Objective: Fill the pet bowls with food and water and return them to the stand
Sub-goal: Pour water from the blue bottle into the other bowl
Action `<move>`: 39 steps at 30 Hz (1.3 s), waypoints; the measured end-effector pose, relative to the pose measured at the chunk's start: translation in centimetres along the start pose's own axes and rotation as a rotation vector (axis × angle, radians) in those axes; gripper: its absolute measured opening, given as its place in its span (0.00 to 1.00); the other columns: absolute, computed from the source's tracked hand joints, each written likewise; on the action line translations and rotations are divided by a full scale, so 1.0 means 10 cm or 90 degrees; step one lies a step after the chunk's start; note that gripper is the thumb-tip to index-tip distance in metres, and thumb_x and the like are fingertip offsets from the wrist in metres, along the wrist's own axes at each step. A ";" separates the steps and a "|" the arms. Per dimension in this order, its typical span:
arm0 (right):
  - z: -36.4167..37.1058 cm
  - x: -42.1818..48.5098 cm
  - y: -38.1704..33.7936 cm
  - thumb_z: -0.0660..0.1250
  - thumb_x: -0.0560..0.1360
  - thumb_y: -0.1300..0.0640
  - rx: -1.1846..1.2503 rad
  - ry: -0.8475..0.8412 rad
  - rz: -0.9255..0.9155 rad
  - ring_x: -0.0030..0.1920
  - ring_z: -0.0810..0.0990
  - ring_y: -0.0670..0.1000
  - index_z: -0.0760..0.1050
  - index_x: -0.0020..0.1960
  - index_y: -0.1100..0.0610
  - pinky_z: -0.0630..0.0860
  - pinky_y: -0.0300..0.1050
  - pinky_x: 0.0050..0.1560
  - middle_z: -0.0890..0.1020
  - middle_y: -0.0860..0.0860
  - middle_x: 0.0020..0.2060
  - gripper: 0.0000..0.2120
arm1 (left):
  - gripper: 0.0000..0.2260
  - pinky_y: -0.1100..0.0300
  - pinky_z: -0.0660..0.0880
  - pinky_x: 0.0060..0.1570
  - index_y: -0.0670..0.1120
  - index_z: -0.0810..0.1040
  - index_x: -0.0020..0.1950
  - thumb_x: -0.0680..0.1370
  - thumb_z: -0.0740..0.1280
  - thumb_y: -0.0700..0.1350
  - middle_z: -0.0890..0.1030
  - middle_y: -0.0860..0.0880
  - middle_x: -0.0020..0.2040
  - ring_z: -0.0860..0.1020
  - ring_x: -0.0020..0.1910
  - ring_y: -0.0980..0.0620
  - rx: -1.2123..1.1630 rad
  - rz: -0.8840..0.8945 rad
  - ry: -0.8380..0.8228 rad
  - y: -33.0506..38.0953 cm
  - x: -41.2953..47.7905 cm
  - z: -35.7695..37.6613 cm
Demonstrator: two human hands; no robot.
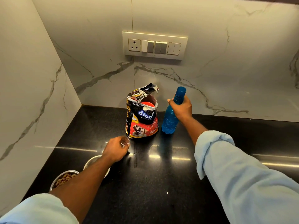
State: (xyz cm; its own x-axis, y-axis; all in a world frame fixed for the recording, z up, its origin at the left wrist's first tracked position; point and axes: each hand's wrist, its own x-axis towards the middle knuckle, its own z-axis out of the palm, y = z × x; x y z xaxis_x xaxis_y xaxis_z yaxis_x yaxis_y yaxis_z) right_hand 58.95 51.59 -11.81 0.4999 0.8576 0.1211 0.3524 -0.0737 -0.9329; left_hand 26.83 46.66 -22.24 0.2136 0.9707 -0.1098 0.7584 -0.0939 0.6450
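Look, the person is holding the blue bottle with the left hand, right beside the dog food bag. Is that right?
No: in the head view the right hand grips the blue bottle, not the left. The bottle does stand right beside the dog food bag.

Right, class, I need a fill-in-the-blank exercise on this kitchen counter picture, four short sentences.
1. The right hand grips a ____ bottle.
2. The bag stands to the ____ of the bottle.
3. The top of the bag is ____.
4. The nearest bowl holds dog ____.

Missing words: blue; left; open; food.
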 end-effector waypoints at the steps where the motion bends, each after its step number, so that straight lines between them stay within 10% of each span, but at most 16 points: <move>1: -0.01 -0.01 0.02 0.77 0.77 0.51 0.000 -0.003 0.008 0.55 0.81 0.52 0.75 0.62 0.54 0.77 0.46 0.56 0.81 0.49 0.52 0.18 | 0.03 0.54 0.81 0.52 0.56 0.82 0.49 0.77 0.73 0.48 0.84 0.57 0.45 0.83 0.45 0.54 0.002 0.001 0.002 0.00 0.00 -0.02; 9: -0.06 -0.44 0.49 0.80 0.72 0.42 -0.082 -0.011 0.114 0.65 0.75 0.50 0.67 0.74 0.53 0.75 0.49 0.66 0.75 0.48 0.64 0.38 | 0.06 0.54 0.81 0.51 0.51 0.83 0.53 0.78 0.73 0.48 0.85 0.54 0.49 0.82 0.46 0.54 0.003 0.020 0.011 -0.10 -0.06 -0.16; 16: 0.21 -1.18 0.90 0.77 0.74 0.49 -0.195 -0.026 0.228 0.64 0.80 0.59 0.72 0.67 0.57 0.76 0.52 0.66 0.81 0.56 0.62 0.27 | 0.06 0.57 0.79 0.48 0.48 0.84 0.53 0.78 0.74 0.47 0.85 0.53 0.49 0.82 0.44 0.54 0.009 0.025 0.032 -0.22 -0.28 -0.25; 23: 0.63 -1.80 0.89 0.73 0.76 0.55 -0.205 -0.267 0.169 0.39 0.84 0.52 0.79 0.46 0.52 0.83 0.50 0.48 0.84 0.49 0.34 0.03 | 0.10 0.52 0.80 0.56 0.47 0.82 0.59 0.78 0.74 0.45 0.82 0.52 0.54 0.81 0.52 0.52 -0.021 -0.026 0.075 -0.43 -0.65 -0.46; 39: 1.79 -2.58 0.47 0.70 0.80 0.49 -0.189 -0.440 0.186 0.26 0.83 0.50 0.77 0.50 0.51 0.70 0.36 0.25 0.88 0.52 0.35 0.06 | 0.08 0.50 0.79 0.42 0.51 0.73 0.40 0.77 0.70 0.49 0.78 0.49 0.42 0.79 0.41 0.48 -0.011 -0.328 0.317 -1.35 -1.79 -0.99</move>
State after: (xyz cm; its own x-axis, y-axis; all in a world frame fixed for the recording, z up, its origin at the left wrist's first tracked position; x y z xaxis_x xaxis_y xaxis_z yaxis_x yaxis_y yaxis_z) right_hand 33.58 38.22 -25.39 0.0359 0.8961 -0.4425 0.5275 -0.3931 -0.7532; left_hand 6.68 32.73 -21.51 -0.4784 0.8768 -0.0472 0.6768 0.4025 0.6164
